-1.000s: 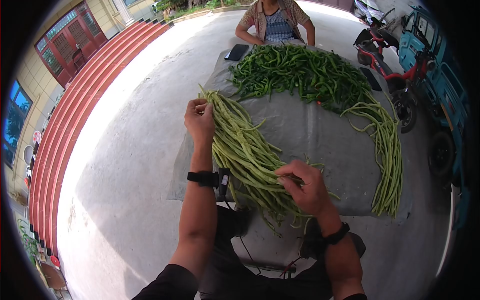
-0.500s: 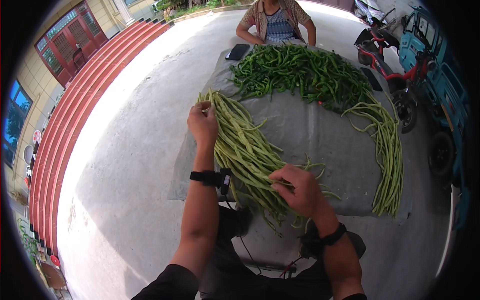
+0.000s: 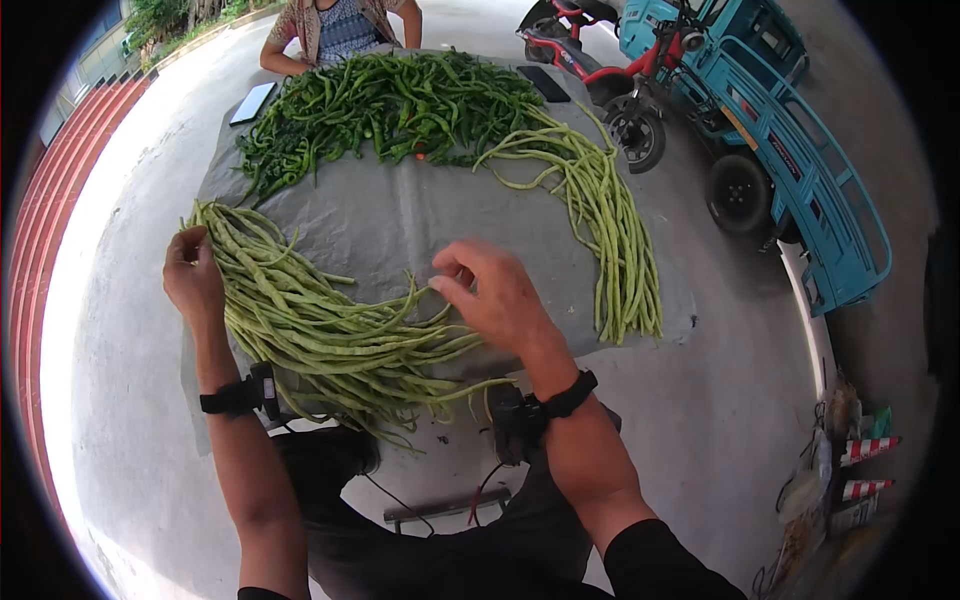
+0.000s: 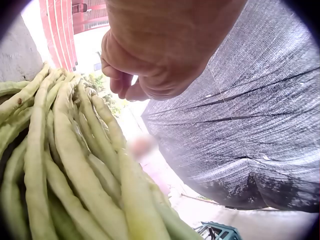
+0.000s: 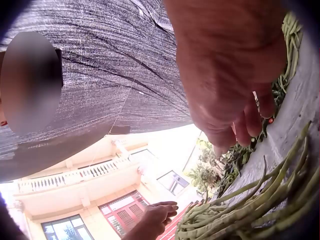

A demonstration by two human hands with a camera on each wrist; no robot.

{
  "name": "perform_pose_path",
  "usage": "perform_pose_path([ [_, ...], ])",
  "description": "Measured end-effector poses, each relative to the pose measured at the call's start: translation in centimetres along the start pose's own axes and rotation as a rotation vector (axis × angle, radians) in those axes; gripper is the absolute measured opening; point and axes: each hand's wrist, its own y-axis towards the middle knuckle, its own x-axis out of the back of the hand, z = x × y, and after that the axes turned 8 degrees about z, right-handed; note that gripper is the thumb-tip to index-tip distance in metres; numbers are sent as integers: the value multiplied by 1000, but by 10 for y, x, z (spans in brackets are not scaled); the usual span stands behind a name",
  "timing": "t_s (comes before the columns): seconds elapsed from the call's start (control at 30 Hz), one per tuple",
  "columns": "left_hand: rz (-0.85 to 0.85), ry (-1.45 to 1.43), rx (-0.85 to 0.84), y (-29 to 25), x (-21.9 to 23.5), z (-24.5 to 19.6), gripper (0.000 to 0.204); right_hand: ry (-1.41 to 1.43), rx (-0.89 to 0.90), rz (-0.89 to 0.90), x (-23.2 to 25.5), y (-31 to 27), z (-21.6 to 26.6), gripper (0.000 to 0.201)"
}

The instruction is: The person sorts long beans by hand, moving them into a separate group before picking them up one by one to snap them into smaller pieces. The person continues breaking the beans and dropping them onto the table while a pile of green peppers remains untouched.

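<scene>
A thick bundle of long green beans (image 3: pixel 310 315) curves across the near left of the grey sheet (image 3: pixel 385 225). At the bundle's far left end is my left hand (image 3: pixel 195 280), its fingers loosely bent beside the bean tips; in the left wrist view no bean shows between the fingers (image 4: pixel 117 82). My right hand (image 3: pixel 495 300), slightly blurred, hovers over the sheet by the bundle's right ends. Its fingers (image 5: pixel 240 127) hang loosely bent with nothing seen in them. A second, smaller bundle of long beans (image 3: pixel 610 240) lies at the right.
Green chili peppers (image 3: pixel 400 105) are heaped along the far side, with a phone (image 3: pixel 252 103) at the left and another phone (image 3: pixel 545 84) at the right. A person (image 3: pixel 345 30) sits beyond them. A red scooter (image 3: pixel 600 65) and a blue cargo tricycle (image 3: pixel 770 150) stand right.
The head view has swung to the right. My right hand has lifted off the beans to over the bare sheet, while my left hand stays at the bundle's far end.
</scene>
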Motion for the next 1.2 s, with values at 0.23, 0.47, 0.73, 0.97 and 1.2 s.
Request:
perform_pose_path([
  [0.23,-6,-31,-28,-5,-1,-13,17,-392,-437,-309,92,-46,-70,25],
  [0.47,8,-77,-18,-8,-6,-23,16,-571,-833,-324,133,-84,-111,24],
  [0.73,52,-190,0,-11,-8,-23,14,-674,-939,-253,133,-85,-117,30],
  [0.97,67,-304,10,-7,-11,-14,12,-593,-914,-342,134,-81,-126,23],
  [1.2,95,-392,-12,-13,-11,-28,11,-391,-685,-441,135,-74,-120,27],
])
